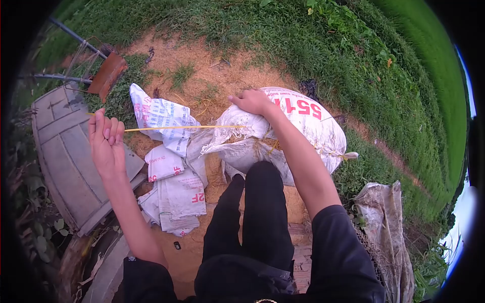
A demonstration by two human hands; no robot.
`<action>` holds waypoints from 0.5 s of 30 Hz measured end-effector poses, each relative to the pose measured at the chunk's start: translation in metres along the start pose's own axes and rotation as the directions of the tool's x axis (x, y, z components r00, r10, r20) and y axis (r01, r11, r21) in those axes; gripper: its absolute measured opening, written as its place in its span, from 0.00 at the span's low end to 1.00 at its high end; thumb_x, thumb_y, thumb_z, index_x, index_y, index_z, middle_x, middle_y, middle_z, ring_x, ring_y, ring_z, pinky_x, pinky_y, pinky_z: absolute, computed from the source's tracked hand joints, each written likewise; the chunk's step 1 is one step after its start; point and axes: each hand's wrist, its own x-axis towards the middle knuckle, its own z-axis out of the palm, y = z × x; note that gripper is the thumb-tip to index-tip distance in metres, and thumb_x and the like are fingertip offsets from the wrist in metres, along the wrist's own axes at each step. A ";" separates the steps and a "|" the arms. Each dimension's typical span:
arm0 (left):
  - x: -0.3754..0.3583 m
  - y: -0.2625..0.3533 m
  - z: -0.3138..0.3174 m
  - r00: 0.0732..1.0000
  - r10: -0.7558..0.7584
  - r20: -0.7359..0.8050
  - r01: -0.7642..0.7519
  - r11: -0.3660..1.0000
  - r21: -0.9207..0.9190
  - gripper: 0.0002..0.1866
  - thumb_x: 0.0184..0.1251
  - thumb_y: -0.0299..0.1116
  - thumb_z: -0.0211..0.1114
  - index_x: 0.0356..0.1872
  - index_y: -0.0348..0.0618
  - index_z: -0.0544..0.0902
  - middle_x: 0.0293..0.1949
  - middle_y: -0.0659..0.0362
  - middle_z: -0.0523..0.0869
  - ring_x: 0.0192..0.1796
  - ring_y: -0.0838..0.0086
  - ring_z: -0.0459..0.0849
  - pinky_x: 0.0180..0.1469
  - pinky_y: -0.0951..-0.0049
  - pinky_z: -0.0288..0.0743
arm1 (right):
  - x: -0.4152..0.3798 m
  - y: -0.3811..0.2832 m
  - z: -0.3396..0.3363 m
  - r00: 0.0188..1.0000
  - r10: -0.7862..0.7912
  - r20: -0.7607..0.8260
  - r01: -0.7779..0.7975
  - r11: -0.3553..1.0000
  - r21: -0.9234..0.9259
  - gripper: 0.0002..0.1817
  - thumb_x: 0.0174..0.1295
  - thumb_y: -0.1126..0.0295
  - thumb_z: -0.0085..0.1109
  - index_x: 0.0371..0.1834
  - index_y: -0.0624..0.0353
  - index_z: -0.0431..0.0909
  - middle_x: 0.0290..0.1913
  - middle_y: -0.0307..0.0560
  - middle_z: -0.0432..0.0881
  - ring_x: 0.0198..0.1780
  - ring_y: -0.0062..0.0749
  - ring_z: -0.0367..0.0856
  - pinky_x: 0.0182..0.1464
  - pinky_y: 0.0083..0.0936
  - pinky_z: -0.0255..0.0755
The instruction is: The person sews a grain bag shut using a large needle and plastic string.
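A full white sack (300, 129) with red print lies on its side in front of my legs, its tied corner pointing right. My right hand (251, 102) rests on the sack's left end, fingers laid over the fabric. Out to the left, my left hand (107, 130) is raised and closed around a thin yellow string (172, 128). The string runs taut and nearly level from that hand to the gathered, frayed part of the sack beside my right hand. Whether my right fingers also pinch the string is hidden.
Flattened white sacks (182, 194) and a blue-printed bag (166, 118) lie left of the full sack. A grey panel (76, 156) and a rusty metal piece (107, 76) stand farther left. A dirty sack (381, 222) lies at right. Grass (348, 60) borders the husk-strewn ground.
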 end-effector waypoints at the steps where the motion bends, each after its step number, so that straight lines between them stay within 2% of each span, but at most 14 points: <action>1: 0.000 0.003 0.003 1.000 0.024 0.005 -0.024 1.000 -0.009 0.09 0.84 0.34 0.56 0.52 0.38 0.78 0.22 0.70 0.62 0.23 0.86 0.58 0.28 0.79 0.56 | 0.006 0.001 -0.005 1.000 -0.015 -0.018 0.014 1.000 -0.011 0.33 0.73 0.35 0.42 0.53 0.45 0.90 0.50 0.55 0.90 0.59 0.53 0.84 0.73 0.44 0.64; 3: -0.010 0.004 0.005 0.995 0.015 0.095 -0.020 0.999 0.046 0.09 0.84 0.33 0.56 0.52 0.38 0.78 0.22 0.70 0.62 0.23 0.86 0.58 0.28 0.80 0.56 | 0.006 0.001 -0.004 0.998 0.036 -0.053 -0.033 0.998 0.062 0.32 0.71 0.34 0.45 0.53 0.45 0.90 0.51 0.54 0.90 0.58 0.52 0.85 0.67 0.42 0.72; 7: -0.016 -0.001 0.002 0.993 0.006 0.114 -0.016 0.996 0.088 0.09 0.84 0.34 0.56 0.52 0.38 0.78 0.22 0.70 0.61 0.23 0.86 0.59 0.28 0.80 0.56 | 0.010 0.009 -0.010 0.998 0.040 -0.043 -0.036 0.994 0.100 0.31 0.69 0.35 0.51 0.53 0.47 0.90 0.52 0.54 0.89 0.56 0.52 0.86 0.62 0.42 0.77; 9: -0.014 -0.007 -0.009 0.992 -0.026 0.120 0.020 0.998 0.057 0.10 0.85 0.34 0.55 0.52 0.38 0.78 0.23 0.70 0.62 0.24 0.86 0.60 0.28 0.80 0.56 | 0.012 0.012 -0.008 0.988 -0.001 -0.156 0.036 0.974 0.224 0.29 0.68 0.39 0.56 0.53 0.51 0.89 0.52 0.55 0.89 0.55 0.52 0.86 0.60 0.42 0.77; 10: -0.016 -0.011 -0.016 0.992 -0.033 0.121 0.027 0.998 0.056 0.10 0.85 0.34 0.55 0.52 0.38 0.78 0.23 0.70 0.62 0.24 0.86 0.60 0.28 0.80 0.56 | 0.011 0.013 -0.009 0.983 0.002 -0.183 0.051 0.957 0.286 0.25 0.70 0.45 0.58 0.52 0.55 0.88 0.51 0.57 0.89 0.54 0.53 0.87 0.59 0.42 0.77; 11: -0.019 -0.016 -0.024 0.994 -0.058 0.090 0.055 0.998 0.036 0.10 0.85 0.34 0.55 0.53 0.37 0.77 0.24 0.69 0.62 0.24 0.86 0.60 0.28 0.80 0.57 | 0.007 0.017 -0.009 0.984 0.011 -0.179 0.042 0.958 0.285 0.25 0.70 0.45 0.58 0.52 0.55 0.88 0.51 0.57 0.89 0.54 0.53 0.87 0.59 0.42 0.77; 13: -0.029 -0.026 -0.038 0.994 -0.095 0.058 0.094 0.995 0.011 0.10 0.85 0.34 0.55 0.54 0.37 0.77 0.24 0.69 0.62 0.24 0.86 0.60 0.29 0.81 0.58 | -0.011 0.015 -0.016 0.920 -0.004 -0.393 0.149 0.929 0.338 0.23 0.72 0.50 0.58 0.54 0.58 0.86 0.51 0.58 0.89 0.53 0.52 0.87 0.58 0.40 0.78; 14: -0.036 -0.030 -0.045 0.993 -0.115 0.031 0.114 0.993 0.010 0.10 0.85 0.34 0.55 0.53 0.38 0.77 0.25 0.69 0.63 0.25 0.85 0.62 0.30 0.80 0.59 | -0.030 0.013 -0.021 0.900 0.021 -0.435 0.167 0.906 0.388 0.21 0.74 0.56 0.57 0.55 0.62 0.85 0.50 0.57 0.89 0.53 0.50 0.87 0.57 0.39 0.78; 15: -0.043 -0.033 -0.054 0.991 -0.135 0.001 0.135 0.991 0.010 0.10 0.85 0.34 0.55 0.53 0.39 0.77 0.25 0.68 0.64 0.27 0.84 0.63 0.32 0.79 0.60 | -0.053 0.008 -0.025 0.903 0.026 -0.429 0.158 0.908 0.389 0.21 0.74 0.56 0.57 0.55 0.62 0.85 0.50 0.57 0.89 0.53 0.50 0.87 0.57 0.39 0.78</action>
